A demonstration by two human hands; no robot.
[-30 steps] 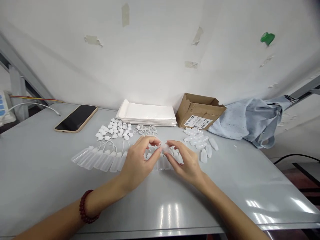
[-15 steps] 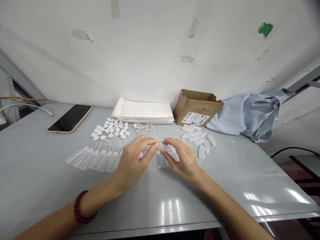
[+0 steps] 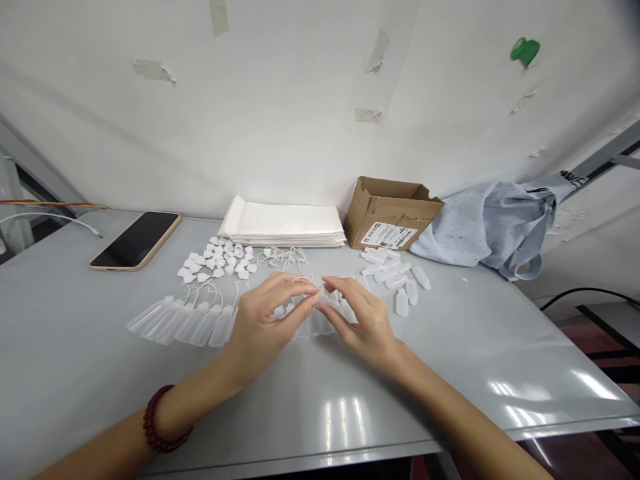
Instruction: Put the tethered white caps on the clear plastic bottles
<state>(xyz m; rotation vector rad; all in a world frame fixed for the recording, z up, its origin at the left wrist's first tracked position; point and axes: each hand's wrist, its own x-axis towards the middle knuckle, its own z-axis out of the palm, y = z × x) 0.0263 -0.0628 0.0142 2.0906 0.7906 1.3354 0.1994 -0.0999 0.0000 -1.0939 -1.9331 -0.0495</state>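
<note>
While both hands meet above the grey surface (image 3: pixel 290 407), a small translucent bottle (image 3: pixel 327 299) sits between their fingertips.

Left hand (image 3: pixel 263 323): fingers pinched nearly together on the bottle's left end, any smaller part there hidden; right hand (image 3: pixel 369 325): fingers parted only by the bottle's body, holding it. Fitting work at that end seems in hand, calling next for a steady bottle and an exact pinch. Corded bottles (image 3: pixel 175 321) lie left of the fingers, white caps (image 3: pixel 219 260) beyond those, loose bottles (image 3: pixel 395 272) to the right.
</note>
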